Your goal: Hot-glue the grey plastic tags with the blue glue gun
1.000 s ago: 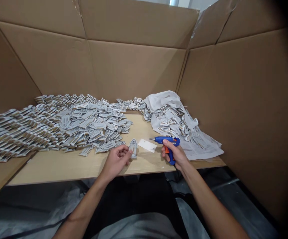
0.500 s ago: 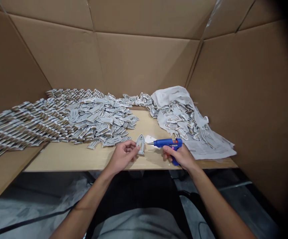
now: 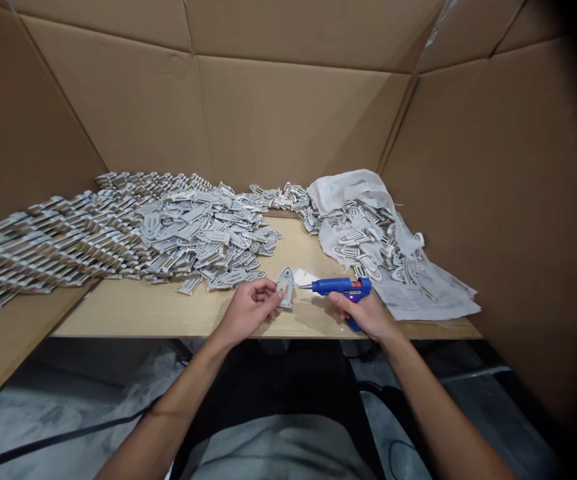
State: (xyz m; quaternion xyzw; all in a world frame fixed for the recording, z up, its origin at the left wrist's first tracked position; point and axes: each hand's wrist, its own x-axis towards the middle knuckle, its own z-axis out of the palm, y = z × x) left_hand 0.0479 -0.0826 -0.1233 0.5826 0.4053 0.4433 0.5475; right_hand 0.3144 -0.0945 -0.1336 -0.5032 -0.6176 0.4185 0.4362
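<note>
My left hand (image 3: pixel 248 310) pinches a grey iron-shaped patch (image 3: pixel 285 287) upright at its fingertips. My right hand (image 3: pixel 363 315) grips a blue hot glue gun (image 3: pixel 341 287) with an orange trigger, its metal nozzle pointing left at the patch with a small gap between them. A white paper tag (image 3: pixel 306 277) lies on the wooden board (image 3: pixel 168 320) just behind the nozzle, partly hidden by the patch and the gun.
A large heap of grey and brown patches (image 3: pixel 193 230) in overlapping rows fills the board's left side. More patches lie on crumpled white plastic (image 3: pixel 348 190) and newspaper (image 3: pixel 418 300) at right. Cardboard walls (image 3: pixel 293 127) surround the board.
The glue gun has swung level, and its nozzle has closed in on the patch. The patch is now held more upright. The whole view has tilted and shifted slightly.
</note>
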